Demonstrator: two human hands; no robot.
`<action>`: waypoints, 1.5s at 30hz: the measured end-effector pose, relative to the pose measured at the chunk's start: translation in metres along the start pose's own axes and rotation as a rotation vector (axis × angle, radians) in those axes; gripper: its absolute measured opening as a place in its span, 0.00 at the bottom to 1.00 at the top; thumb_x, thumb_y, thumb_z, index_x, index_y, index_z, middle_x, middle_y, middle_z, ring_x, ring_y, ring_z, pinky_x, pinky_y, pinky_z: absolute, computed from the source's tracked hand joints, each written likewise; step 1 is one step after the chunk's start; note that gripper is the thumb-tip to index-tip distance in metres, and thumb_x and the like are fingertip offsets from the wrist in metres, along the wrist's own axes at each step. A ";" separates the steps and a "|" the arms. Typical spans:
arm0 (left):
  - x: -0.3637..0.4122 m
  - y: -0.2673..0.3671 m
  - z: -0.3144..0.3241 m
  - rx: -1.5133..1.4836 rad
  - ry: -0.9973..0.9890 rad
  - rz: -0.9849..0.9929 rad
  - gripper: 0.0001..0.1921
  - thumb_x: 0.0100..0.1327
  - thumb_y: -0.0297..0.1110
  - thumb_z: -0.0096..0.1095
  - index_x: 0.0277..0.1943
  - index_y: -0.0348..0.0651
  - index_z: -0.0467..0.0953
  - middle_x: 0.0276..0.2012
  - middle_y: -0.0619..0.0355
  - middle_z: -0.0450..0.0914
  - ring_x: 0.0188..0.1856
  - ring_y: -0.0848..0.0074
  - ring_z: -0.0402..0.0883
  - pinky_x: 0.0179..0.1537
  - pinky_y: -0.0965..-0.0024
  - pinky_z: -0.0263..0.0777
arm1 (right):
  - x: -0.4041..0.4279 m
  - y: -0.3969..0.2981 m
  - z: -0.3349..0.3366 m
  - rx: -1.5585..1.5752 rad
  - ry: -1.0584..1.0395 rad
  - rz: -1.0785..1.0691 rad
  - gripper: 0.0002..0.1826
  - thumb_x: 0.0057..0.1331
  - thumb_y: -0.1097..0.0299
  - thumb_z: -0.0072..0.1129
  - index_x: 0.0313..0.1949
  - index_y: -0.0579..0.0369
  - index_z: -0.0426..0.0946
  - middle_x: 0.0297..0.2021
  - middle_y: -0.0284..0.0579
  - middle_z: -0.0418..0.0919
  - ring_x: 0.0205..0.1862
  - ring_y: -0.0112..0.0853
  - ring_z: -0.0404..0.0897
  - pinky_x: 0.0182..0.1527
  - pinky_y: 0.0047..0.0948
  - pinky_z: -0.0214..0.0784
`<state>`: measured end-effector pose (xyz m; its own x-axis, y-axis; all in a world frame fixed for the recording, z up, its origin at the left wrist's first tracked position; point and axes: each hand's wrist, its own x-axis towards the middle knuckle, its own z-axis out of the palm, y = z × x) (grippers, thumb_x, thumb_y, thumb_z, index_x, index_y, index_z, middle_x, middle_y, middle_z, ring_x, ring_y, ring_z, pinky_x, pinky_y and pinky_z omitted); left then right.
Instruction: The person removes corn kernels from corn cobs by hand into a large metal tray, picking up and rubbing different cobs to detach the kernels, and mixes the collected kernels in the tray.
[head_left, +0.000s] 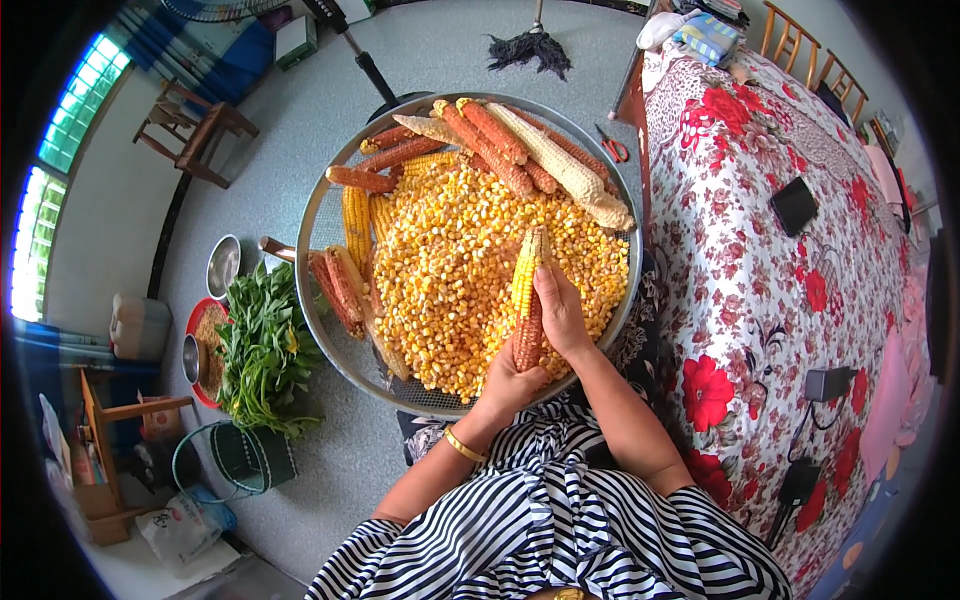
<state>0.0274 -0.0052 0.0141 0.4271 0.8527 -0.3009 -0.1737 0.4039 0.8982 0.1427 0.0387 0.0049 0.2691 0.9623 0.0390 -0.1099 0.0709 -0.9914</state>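
A partly shelled corn cob (529, 300) stands upright in the view, yellow kernels on its upper part and bare reddish core below. My left hand (511, 379) is closed around its lower end. Against the cob's right side lies my right hand (561, 306), its thumb on the kernels. Both are over a round sieve with a metal rim (319, 346), which rests on my lap. Loose corn kernels (450, 262) are heaped in it. Bare reddish cobs (487, 150) and a pale cob (555, 154) lie along the far edge. Unshelled yellow corn (356, 225) lies at the left.
Leafy greens (262, 337) lie beside a red basin (196, 319), a metal bowl (223, 266) and a green basket (244, 465) at left. Red-handled scissors (615, 148) and a mop (529, 52) are on the floor. A cloth-covered bed (720, 315) stands close at right.
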 end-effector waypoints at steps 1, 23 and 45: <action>-0.001 0.004 -0.002 -0.090 -0.029 -0.092 0.19 0.48 0.17 0.52 0.45 0.39 0.64 0.23 0.68 0.66 0.16 0.88 0.61 0.15 0.84 0.55 | -0.001 0.001 0.000 0.014 0.002 -0.066 0.21 0.66 0.51 0.38 0.35 0.58 0.68 0.22 0.33 0.69 0.23 0.20 0.66 0.26 0.22 0.59; -0.003 0.004 -0.002 -0.175 -0.059 -0.129 0.14 0.48 0.17 0.52 0.39 0.42 0.65 0.20 0.68 0.66 0.14 0.88 0.60 0.13 0.85 0.53 | 0.004 -0.005 0.002 0.235 -0.207 0.026 0.20 0.66 0.49 0.39 0.40 0.55 0.67 0.26 0.30 0.66 0.27 0.17 0.65 0.29 0.17 0.60; -0.003 0.018 -0.007 -0.180 -0.065 -0.207 0.11 0.48 0.16 0.53 0.34 0.42 0.64 0.17 0.66 0.64 0.11 0.87 0.57 0.11 0.83 0.49 | 0.026 -0.024 -0.029 -0.046 -0.472 0.203 0.27 0.57 0.39 0.45 0.36 0.55 0.67 0.21 0.29 0.63 0.22 0.18 0.60 0.23 0.20 0.52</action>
<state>0.0161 0.0017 0.0292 0.5249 0.7251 -0.4458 -0.2292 0.6248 0.7464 0.1806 0.0542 0.0263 -0.2153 0.9700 -0.1131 -0.0695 -0.1308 -0.9890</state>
